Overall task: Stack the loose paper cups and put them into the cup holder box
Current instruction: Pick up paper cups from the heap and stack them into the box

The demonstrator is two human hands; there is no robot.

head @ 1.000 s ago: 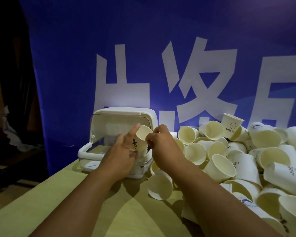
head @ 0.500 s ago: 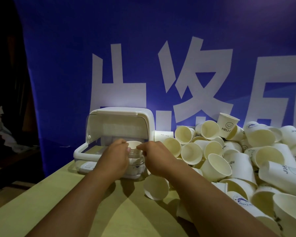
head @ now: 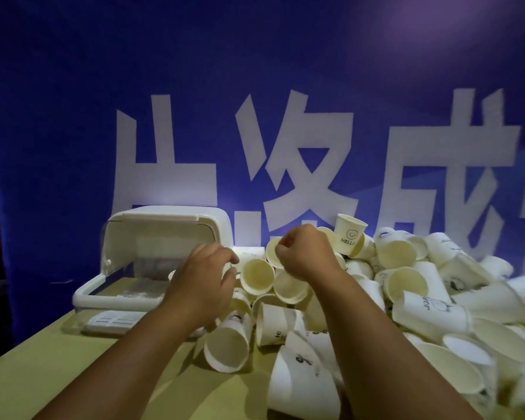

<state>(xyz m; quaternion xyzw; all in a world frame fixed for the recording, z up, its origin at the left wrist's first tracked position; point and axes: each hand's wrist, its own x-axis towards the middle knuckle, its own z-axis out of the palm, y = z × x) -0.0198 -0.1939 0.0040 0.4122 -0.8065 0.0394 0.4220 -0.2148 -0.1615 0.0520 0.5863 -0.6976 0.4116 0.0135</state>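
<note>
Head view: both hands [head: 205, 286] above loose cups [head: 256, 275].

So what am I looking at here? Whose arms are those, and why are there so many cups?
No machine here: these are a person's two bare arms. The camera sits on the person's head and looks forward and down, so you see what they see. On the yellowish table lies a big heap of loose paper cups, most tipped over. One standing at the back has a smiley and "HELLO" on it. The white cup holder box sits at the left with its lid flipped up. The left hand hangs by the box, fingers curled. The right hand is closed above the heap. Whether either hand holds a cup, I cannot tell. Behind hangs a blue banner with big white letters.
</note>
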